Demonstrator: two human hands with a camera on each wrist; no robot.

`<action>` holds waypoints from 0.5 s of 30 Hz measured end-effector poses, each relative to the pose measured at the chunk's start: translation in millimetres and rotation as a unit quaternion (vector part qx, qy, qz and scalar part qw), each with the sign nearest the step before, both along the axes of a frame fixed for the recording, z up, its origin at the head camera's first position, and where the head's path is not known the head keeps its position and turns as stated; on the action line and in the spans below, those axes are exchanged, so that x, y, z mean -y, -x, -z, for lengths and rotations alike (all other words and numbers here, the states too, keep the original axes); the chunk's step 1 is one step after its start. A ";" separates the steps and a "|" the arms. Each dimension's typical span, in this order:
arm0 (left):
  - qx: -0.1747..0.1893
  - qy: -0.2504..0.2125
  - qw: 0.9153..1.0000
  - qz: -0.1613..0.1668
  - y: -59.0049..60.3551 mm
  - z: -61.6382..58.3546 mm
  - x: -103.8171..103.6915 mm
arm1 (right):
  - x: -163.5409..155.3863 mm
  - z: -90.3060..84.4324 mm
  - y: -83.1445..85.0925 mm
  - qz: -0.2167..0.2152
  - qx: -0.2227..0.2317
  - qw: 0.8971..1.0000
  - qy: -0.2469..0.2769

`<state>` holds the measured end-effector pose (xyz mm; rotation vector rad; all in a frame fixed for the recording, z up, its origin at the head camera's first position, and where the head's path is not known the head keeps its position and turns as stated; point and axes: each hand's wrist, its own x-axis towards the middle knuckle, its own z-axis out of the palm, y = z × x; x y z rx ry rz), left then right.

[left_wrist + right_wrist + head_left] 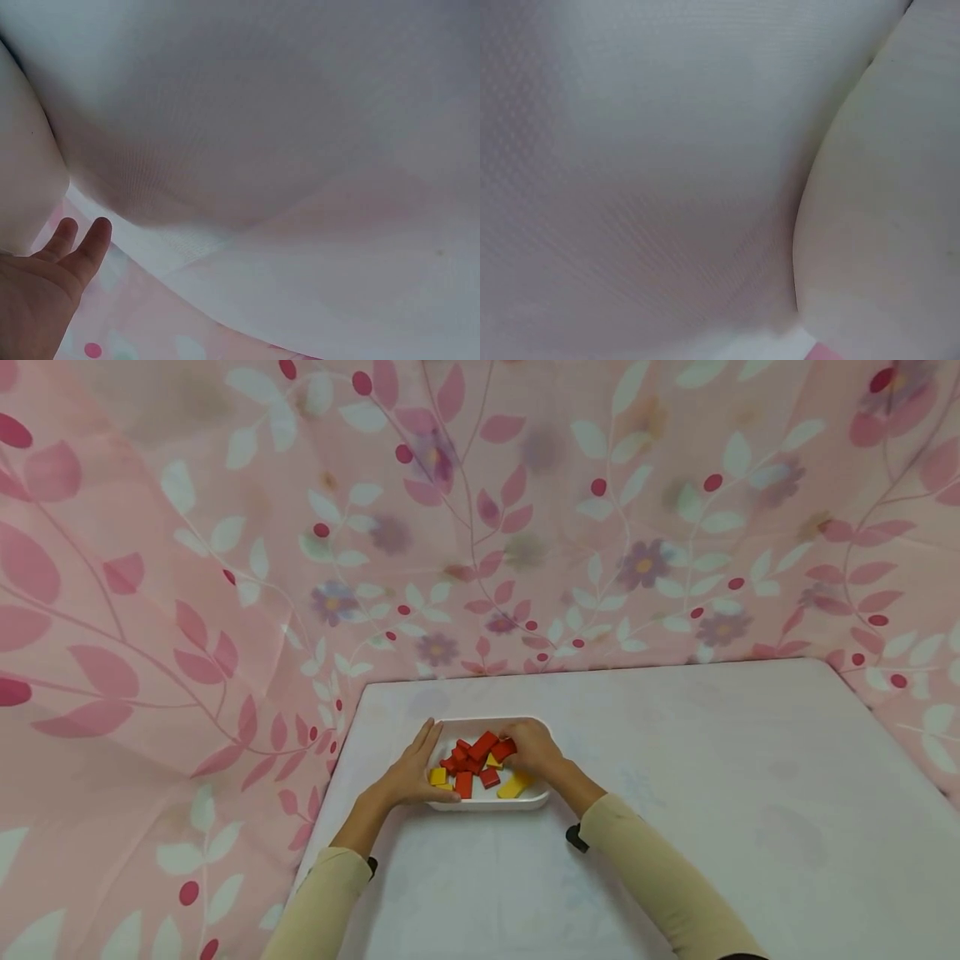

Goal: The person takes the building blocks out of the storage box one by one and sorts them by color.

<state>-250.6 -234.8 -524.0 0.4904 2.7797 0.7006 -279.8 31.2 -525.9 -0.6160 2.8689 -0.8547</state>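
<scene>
White tray point(491, 805) sits just below centre of the head view, on a white-covered table point(675, 793). Left hand point(411, 777) lies along the tray's left end, fingers straight and apart, thumb reaching over the near rim. Right hand point(534, 749) is inside the right end, fingers curled, pinching a red block point(501, 750). Hands well apart, one at each end.

In the tray: red pile point(472, 753) in the middle, small yellow triangle point(493, 761) by the right hand, long yellow piece point(515, 786) at lower right, yellow blocks point(438, 776) at lower left beside the thumb. Beige sleeves point(645, 868) run in from the bottom edge. Pink floral cloth point(525, 527) fills the top and left. Left wrist view: fingers at lower left, pale surfaces elsewhere. Right wrist view: mostly pale, blurred surfaces.
</scene>
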 end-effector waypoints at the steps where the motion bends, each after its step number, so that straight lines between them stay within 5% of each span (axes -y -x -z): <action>1: 0.000 0.001 1.000 -0.001 0.2 0.3 0.0 | -0.1 0.2 -0.2 -0.001 -0.005 1.000 -0.005; 8: -0.002 0.004 1.000 0.007 0.3 1.2 -0.2 | -1.5 0.1 -1.3 -0.021 -0.025 0.999 -0.028; 15: -0.006 0.005 1.000 0.003 -0.2 0.3 2.2 | -4.3 -2.5 -1.7 -0.037 -0.007 0.999 0.024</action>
